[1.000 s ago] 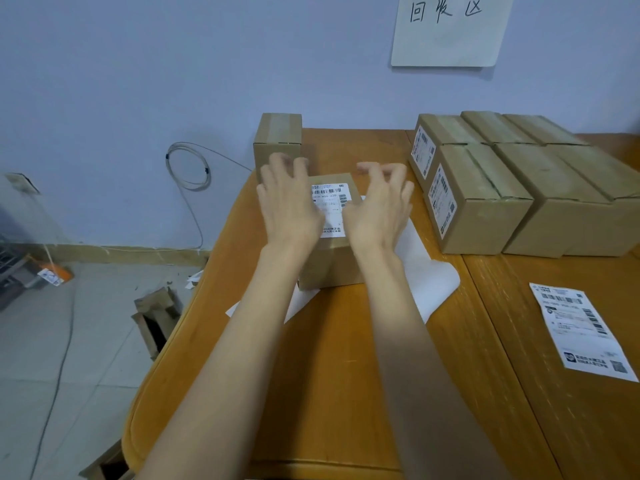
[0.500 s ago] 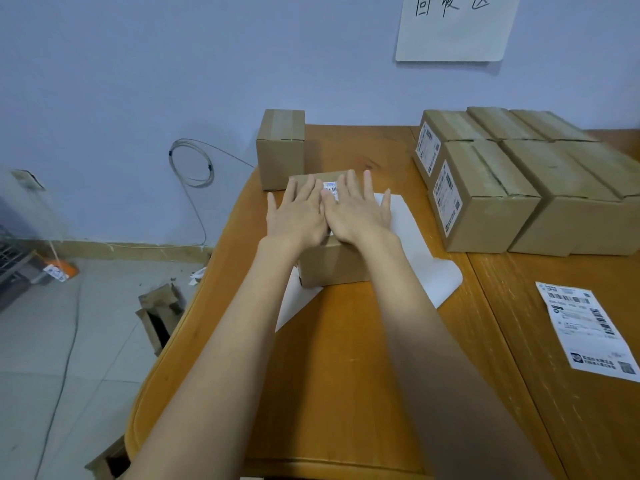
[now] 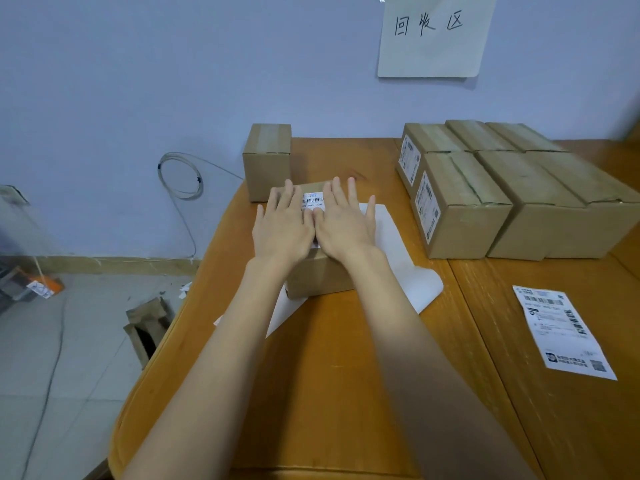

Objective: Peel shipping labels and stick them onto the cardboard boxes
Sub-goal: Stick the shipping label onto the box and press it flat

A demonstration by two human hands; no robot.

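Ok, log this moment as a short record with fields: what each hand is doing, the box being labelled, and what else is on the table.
left hand: flat on the box top, fingers straight
right hand: flat beside it, pressing the label
label: on top of the box, mostly covered
box: sits on white backing paper
spare label: on the table, right side
labelled boxes: grouped far right

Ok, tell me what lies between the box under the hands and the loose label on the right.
In the head view, white backing paper lies beside the box, then bare table up to the loose label.
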